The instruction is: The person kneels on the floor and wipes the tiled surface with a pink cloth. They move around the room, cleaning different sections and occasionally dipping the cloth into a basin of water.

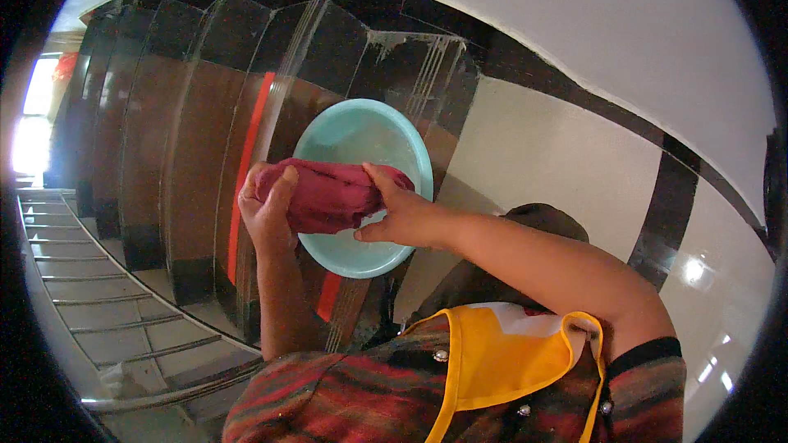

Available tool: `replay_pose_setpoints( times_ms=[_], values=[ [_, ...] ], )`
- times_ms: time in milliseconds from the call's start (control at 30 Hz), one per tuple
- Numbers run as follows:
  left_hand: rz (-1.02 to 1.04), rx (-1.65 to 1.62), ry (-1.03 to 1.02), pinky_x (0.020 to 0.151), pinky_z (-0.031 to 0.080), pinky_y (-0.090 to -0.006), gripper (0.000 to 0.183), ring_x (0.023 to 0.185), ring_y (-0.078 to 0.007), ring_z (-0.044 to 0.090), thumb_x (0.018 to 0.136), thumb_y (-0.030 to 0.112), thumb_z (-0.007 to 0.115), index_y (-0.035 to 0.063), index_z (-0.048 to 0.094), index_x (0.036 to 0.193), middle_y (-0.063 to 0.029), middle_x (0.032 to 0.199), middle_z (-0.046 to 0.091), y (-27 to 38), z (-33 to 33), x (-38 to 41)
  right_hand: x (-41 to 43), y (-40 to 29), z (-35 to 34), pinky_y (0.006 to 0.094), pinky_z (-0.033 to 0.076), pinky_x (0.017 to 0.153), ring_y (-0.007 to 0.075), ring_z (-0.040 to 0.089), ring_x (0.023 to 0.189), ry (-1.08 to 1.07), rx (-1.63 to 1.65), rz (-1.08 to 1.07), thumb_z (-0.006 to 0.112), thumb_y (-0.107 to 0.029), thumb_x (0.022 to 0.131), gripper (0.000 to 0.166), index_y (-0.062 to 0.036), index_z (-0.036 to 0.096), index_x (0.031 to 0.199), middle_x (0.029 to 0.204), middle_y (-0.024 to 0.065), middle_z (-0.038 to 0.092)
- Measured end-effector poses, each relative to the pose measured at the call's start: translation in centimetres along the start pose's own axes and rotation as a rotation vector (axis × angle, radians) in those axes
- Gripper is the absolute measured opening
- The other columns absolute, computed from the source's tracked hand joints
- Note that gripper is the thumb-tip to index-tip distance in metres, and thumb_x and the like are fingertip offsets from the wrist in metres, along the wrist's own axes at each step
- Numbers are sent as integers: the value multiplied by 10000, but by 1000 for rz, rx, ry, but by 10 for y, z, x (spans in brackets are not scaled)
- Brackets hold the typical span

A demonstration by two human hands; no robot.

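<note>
A dark red cloth (332, 195), bunched into a thick bundle, is stretched between my two hands above a light turquoise plastic basin (425, 163). My left hand (268, 200) grips the cloth's left end, thumb on top. On the other end lies my right hand (403, 212), its thumb and fingers spread around the cloth. Cloudy water (375, 135) appears to be in the basin. The bundle and my hands hide the basin's middle and left rim.
The basin stands on dark and brown tiled stairs (203, 111) with red strips (251, 178). A metal railing (160, 298) runs along the lower left. Cream floor tiles (554, 129) with a black band (665, 209) lie at right, beside a white wall (615, 18).
</note>
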State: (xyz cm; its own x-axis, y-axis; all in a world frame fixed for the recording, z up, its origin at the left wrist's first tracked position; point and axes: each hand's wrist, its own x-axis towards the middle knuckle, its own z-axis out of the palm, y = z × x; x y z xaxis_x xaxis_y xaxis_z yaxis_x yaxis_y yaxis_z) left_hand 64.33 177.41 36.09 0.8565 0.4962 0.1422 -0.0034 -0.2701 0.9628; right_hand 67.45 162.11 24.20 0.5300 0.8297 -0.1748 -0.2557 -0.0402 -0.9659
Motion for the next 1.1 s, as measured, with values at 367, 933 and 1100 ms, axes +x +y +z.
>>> replay_pose_setpoints(
  times_ms=[367,933,1100],
  values=[
    [-212,47,-160,715,470,-281,216,790,-132,557,961,265,484,62,526,900,-30,861,556,-98,-45,25,31,13,-12,394,486,782,288,616,869,139,90,-271,690,-245,717,377,-32,573,1005,895,147,635],
    [-645,-494,-64,914,474,-487,529,1119,-326,530,883,399,554,47,451,1265,-155,1234,514,-146,-3,17,39,20,-50,341,482,823,267,595,994,89,79,46,665,-290,766,651,43,426,1272,1168,180,573],
    [-54,-7,-7,846,493,-430,454,1018,-283,559,825,288,672,39,508,1167,-121,1132,549,-121,-6,24,20,6,-45,477,518,785,354,518,1131,46,361,236,621,-476,806,919,-37,126,1443,1334,212,434]
  ],
)
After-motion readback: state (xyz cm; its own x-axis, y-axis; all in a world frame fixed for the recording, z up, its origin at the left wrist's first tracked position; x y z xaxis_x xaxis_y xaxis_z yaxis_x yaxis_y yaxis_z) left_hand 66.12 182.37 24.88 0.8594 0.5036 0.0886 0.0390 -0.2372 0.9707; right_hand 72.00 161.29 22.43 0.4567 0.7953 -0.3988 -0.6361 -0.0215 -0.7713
